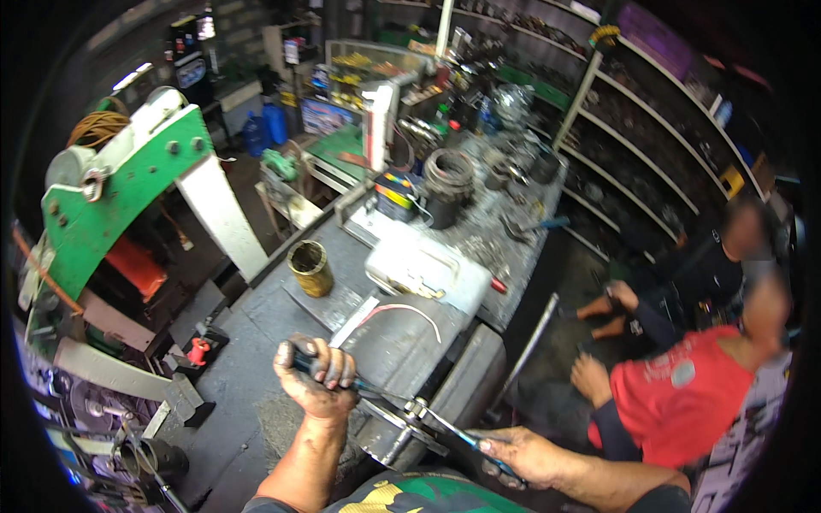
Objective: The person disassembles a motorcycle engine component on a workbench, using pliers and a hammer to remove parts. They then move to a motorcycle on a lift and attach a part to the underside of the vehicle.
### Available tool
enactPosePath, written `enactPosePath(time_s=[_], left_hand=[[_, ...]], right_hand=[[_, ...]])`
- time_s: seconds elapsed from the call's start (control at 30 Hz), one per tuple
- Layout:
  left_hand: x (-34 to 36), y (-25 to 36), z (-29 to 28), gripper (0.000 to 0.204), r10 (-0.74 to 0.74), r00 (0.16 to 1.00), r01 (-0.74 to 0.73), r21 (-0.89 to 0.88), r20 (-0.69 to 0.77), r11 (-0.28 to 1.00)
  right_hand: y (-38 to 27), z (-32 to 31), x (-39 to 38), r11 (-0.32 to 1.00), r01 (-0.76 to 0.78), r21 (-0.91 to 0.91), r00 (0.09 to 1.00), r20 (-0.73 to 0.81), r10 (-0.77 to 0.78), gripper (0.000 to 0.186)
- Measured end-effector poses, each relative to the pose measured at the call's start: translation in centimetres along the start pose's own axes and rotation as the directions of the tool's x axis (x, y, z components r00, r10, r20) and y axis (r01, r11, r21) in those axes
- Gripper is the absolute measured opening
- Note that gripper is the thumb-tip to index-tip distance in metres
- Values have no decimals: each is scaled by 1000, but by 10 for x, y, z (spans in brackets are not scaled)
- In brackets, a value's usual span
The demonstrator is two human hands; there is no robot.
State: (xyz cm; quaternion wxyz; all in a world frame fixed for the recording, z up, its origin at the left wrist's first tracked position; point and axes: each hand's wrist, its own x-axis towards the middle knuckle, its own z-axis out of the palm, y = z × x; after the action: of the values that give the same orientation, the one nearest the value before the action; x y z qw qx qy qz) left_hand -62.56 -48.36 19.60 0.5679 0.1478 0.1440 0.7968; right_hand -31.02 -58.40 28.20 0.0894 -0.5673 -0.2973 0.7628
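Presently, both hands are at the lower middle of the view, each with a slim tool. The left hand (316, 376) is folded tightly around the handle of a dark-handled tool (375, 390), and the shaft of it points rightward to a small shiny metal part (416, 409). The right hand (520, 453) is lower and more to the right; its fingers curl around a blue-handled tool (456, 431), whose shaft reaches up and left to the same part. I cannot tell if the 2 tips press on this part or only meet near it. The metal part is located between the 2 hands, by the near side of the dark workbench (239, 376).

Farther on the bench, a white case (428, 274) lies beyond a thin red and white cord (409, 309), and a stained yellow can (309, 270) stands to the left of them. On the left side rises a green and white machine frame (128, 197). At right, 2 people are seated low: a person in a red shirt (684, 389) and, behind, a person in dark clothes (684, 278).
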Motion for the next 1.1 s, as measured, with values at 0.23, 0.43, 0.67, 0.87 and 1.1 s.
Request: enactPosePath(time_s=[0.23,0.43,0.67,0.87,1.1], left_hand=[[3,1,-6,42,15,996,-10,-52,92,999],[3,2,-8,41,3,995,-1,-25,98,1000],[2,0,-4,41,41,995,-39,-32,88,999],[0,-3,-2,40,66,997,-65,-44,26,997],[0,-7,-2,41,100,995,-101,-25,-16,995]], right_hand=[[5,-3,5,999,-8,33,1000,24,7,50],[2,-3,6,999,-26,45,999,32,25,50],[1,-3,7,999,-40,-6,999,19,41,47],[5,-4,9,999,-26,23,999,40,25,47],[5,-5,9,1000,-26,13,999,48,26,46]])
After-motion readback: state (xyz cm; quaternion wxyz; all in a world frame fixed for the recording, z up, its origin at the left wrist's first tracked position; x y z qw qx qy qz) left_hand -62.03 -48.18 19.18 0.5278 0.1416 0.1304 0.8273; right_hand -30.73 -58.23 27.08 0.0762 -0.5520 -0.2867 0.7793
